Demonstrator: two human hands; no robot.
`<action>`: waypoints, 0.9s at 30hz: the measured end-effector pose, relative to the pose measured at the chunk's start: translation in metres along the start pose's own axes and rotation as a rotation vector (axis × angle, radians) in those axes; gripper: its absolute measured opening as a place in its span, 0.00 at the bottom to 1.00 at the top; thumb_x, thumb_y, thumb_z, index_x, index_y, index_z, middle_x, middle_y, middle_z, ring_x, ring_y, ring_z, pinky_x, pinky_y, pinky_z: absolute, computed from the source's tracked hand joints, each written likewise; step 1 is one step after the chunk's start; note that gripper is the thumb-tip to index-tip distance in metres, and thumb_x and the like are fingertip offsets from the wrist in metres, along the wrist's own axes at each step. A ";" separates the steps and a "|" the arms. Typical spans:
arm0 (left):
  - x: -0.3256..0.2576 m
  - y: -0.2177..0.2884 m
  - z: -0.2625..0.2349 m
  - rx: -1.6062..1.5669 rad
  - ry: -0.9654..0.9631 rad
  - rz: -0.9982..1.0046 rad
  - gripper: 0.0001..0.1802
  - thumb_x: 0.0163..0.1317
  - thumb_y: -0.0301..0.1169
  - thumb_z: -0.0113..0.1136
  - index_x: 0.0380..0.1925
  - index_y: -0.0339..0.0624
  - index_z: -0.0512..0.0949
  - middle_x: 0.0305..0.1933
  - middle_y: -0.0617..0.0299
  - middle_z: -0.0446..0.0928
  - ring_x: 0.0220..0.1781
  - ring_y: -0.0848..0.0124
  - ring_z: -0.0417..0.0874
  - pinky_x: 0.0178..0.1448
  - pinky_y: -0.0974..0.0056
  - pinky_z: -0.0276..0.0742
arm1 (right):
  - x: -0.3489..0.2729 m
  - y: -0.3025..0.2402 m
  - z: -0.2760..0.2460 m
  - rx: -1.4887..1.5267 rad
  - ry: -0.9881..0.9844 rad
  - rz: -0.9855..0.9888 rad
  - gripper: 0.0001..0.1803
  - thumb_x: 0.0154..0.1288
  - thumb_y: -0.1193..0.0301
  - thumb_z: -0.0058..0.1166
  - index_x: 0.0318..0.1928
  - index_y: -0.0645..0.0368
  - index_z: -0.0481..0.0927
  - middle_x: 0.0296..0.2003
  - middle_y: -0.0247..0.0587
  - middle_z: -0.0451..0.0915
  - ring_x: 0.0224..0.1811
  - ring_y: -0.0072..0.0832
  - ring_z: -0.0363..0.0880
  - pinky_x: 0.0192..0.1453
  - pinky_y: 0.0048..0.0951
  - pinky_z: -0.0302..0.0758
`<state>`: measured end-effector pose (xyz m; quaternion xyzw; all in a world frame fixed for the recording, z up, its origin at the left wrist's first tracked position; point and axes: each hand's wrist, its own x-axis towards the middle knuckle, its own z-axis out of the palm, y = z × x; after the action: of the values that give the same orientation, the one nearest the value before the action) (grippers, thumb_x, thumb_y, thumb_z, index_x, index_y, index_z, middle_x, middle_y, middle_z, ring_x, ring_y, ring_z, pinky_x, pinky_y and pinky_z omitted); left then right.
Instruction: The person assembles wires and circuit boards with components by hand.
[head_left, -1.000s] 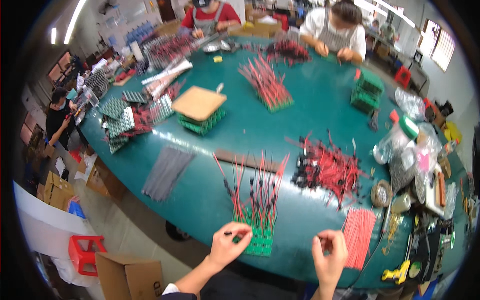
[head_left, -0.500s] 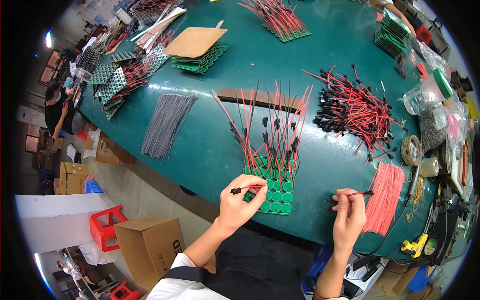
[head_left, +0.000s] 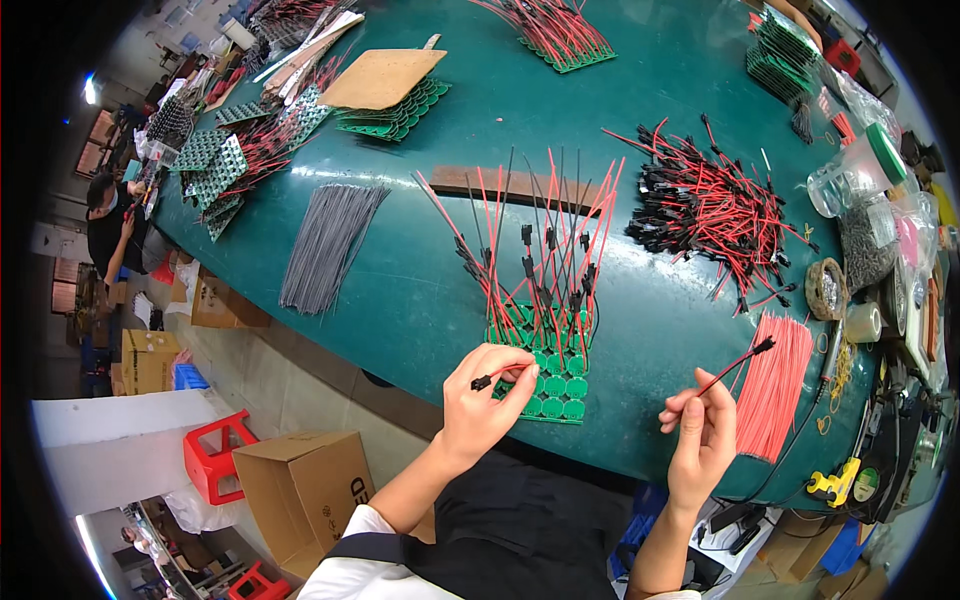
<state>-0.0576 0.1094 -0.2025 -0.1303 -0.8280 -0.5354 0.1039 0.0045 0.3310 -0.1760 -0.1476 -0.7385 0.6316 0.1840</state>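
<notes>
Left hand (head_left: 485,400): thumb and fingertips are pinched together; a short red-and-black wire lead (head_left: 510,370) is gripped, its black plastic connector pointing to eight o'clock.
Right hand (head_left: 700,430): fingers are loosely curled; a second red-and-black lead (head_left: 730,369) is held at the fingers, its black connector aimed at two o'clock.
Green panel of round circuit boards (head_left: 560,388): laid flat on the dark green table (head_left: 430,290), partly covered by the left hand; whether it is touched cannot be told. Red and black wires with connectors are stood up from its far half.
Tangled pile of red-and-black leads (head_left: 705,215): placed at two o'clock from the panel.
Straight red wire bundle (head_left: 772,390): laid at three o'clock, just beside the right hand.
Straight dark grey wire bundle (head_left: 333,248): laid at ten o'clock.
</notes>
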 end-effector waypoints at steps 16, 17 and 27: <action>0.000 0.006 0.002 0.065 0.033 0.006 0.07 0.52 0.16 0.66 0.30 0.36 0.79 0.30 0.58 0.80 0.29 0.70 0.82 0.34 0.68 0.79 | -0.017 -0.007 0.001 0.161 -0.002 0.046 0.05 0.71 0.78 0.53 0.43 0.70 0.76 0.27 0.47 0.83 0.26 0.25 0.82 0.29 0.21 0.79; 0.001 0.006 0.002 0.065 0.034 0.007 0.07 0.52 0.16 0.66 0.30 0.36 0.79 0.30 0.58 0.80 0.29 0.70 0.82 0.34 0.68 0.79 | -0.017 -0.007 0.001 0.159 -0.001 0.044 0.05 0.71 0.78 0.53 0.43 0.70 0.76 0.27 0.46 0.83 0.26 0.25 0.82 0.29 0.21 0.79; 0.001 0.007 -0.001 -0.003 0.017 -0.024 0.07 0.53 0.16 0.65 0.32 0.35 0.79 0.32 0.57 0.79 0.31 0.71 0.82 0.36 0.69 0.80 | -0.017 -0.005 0.000 0.151 -0.022 0.040 0.06 0.71 0.78 0.52 0.43 0.70 0.76 0.28 0.46 0.83 0.26 0.24 0.81 0.30 0.20 0.78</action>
<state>-0.0560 0.1116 -0.1964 -0.1158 -0.8277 -0.5391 0.1043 0.0197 0.3224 -0.1727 -0.1411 -0.6876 0.6907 0.1738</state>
